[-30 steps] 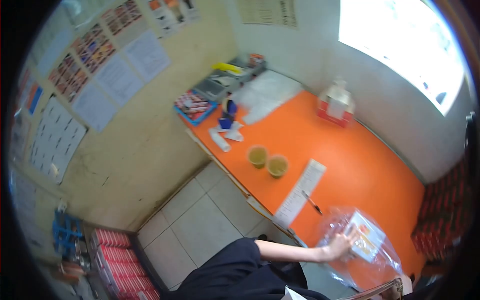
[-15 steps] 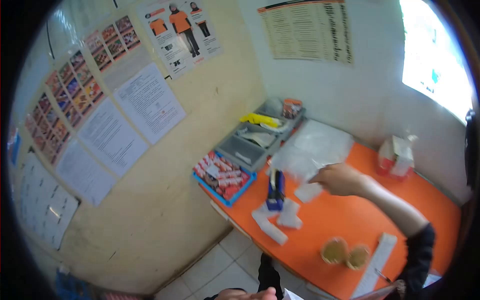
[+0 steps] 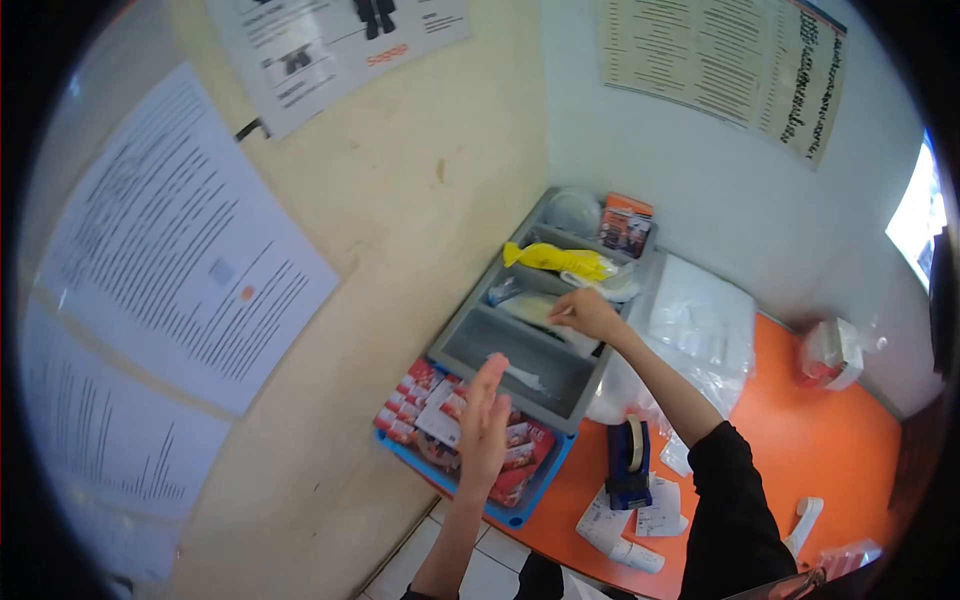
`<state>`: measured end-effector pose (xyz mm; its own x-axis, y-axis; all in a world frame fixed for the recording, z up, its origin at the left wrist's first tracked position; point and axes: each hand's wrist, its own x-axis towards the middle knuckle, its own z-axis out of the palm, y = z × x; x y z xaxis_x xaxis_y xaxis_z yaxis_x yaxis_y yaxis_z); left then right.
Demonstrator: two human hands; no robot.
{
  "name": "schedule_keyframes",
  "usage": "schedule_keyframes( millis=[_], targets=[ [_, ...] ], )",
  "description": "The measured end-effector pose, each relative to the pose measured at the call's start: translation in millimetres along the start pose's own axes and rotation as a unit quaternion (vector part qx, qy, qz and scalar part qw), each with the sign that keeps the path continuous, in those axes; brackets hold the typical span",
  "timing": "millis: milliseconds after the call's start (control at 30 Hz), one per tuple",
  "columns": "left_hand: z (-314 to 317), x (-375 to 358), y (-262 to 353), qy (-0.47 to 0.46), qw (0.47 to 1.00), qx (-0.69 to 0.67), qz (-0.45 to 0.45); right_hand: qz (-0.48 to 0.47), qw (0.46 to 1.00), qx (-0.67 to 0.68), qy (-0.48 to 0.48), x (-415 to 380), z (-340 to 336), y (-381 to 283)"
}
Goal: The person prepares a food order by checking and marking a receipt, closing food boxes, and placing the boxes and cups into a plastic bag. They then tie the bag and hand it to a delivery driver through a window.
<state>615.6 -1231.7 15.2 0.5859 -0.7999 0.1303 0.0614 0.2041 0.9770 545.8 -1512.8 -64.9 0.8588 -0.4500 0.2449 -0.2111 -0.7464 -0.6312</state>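
Head view: right hand (image 3: 588, 314) at the pale packet (image 3: 530, 307) in the grey organizer (image 3: 465, 340), grip narrow (contents: cannot tell), left hand (image 3: 484, 432) spread wide; light fingertip pinching suits thin plastic.

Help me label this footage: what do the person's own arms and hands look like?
The left hand and right hand are gloveless. A plain black sleeve ends near the right elbow; only a dark sleeve edge shows on the left.
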Motion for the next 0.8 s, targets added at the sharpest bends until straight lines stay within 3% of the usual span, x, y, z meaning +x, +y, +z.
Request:
schedule_keyframes(
  millis=[33, 133, 167, 267, 300, 400, 467, 533, 567, 600, 700, 767, 800],
  targets=[
    [1, 12, -31, -0.024, 0.999, 0.031, 0.007, 0.039, 0.988, 0.145, 0.022, -4, -7, -19],
    [6, 35, -31, -0.105, 0.986, 0.12, 0.046, 0.117, 0.98, -0.122, 0.102, -15, -45, 25],
    [6, 40, -27, -0.133, 0.978, 0.15, 0.059, 0.18, 0.954, -0.23, 0.076, -19, -53, 37],
    [6, 65, -33, -0.193, 0.958, 0.195, 0.087, 0.164, 0.934, -0.311, -0.055, -10, -62, 71],
    [7, 74, -39, -0.194, 0.954, 0.209, 0.091, 0.199, 0.928, -0.29, -0.123, 0, -71, 61],
    [11, 102, -69, -0.197, 0.945, 0.238, 0.106, 0.262, 0.928, -0.262, -0.033, 19, -88, 27],
    [16, 114, -86, -0.196, 0.947, 0.227, 0.117, 0.133, 0.925, -0.323, 0.153, 32, -69, 44],
    [25, 119, -106, -0.179, 0.959, 0.198, 0.094, 0.113, 0.916, -0.332, 0.196, 38, -60, 50],
    [28, 123, -103, -0.171, 0.964, 0.187, 0.084, 0.16, 0.924, -0.313, 0.151, 44, -60, 43],
    [27, 128, -99, -0.134, 0.982, 0.129, 0.021, 0.203, 0.929, -0.292, 0.105, 52, -58, 36],
    [28, 144, -76, -0.038, 0.986, -0.078, -0.144, 0.051, 0.929, -0.207, 0.301, 47, -75, -24],
    [22, 159, -55, -0.02, 0.952, -0.232, -0.201, -0.082, 0.93, -0.282, 0.221, 29, -66, -48],
    [24, 159, -54, -0.018, 0.943, -0.276, -0.184, -0.128, 0.95, -0.231, 0.165, 13, -58, -61]
  ],
)
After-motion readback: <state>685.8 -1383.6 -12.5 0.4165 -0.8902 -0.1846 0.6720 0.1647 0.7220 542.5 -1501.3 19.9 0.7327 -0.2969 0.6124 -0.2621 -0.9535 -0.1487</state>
